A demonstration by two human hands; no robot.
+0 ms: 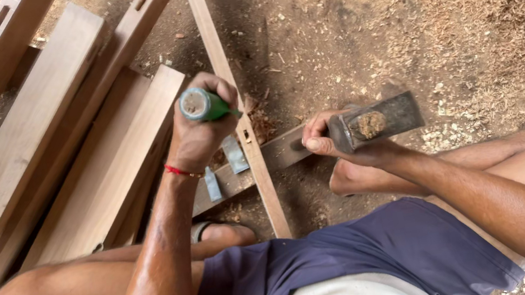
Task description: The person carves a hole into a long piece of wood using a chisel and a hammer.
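My left hand is wrapped tight around a green-handled chisel, held upright over the spot where a thin wooden strip crosses a darker cross-piece on the ground. A red thread sits at that wrist. My right hand is clamped on a hammer — gripped close under the head, which lies level just right of the chisel and apart from it. Two pale metal pieces lie on the cross-piece beside the strip. To my left, several long planks lean stacked together. Sawdust covers the dirt — thickest at the upper right.
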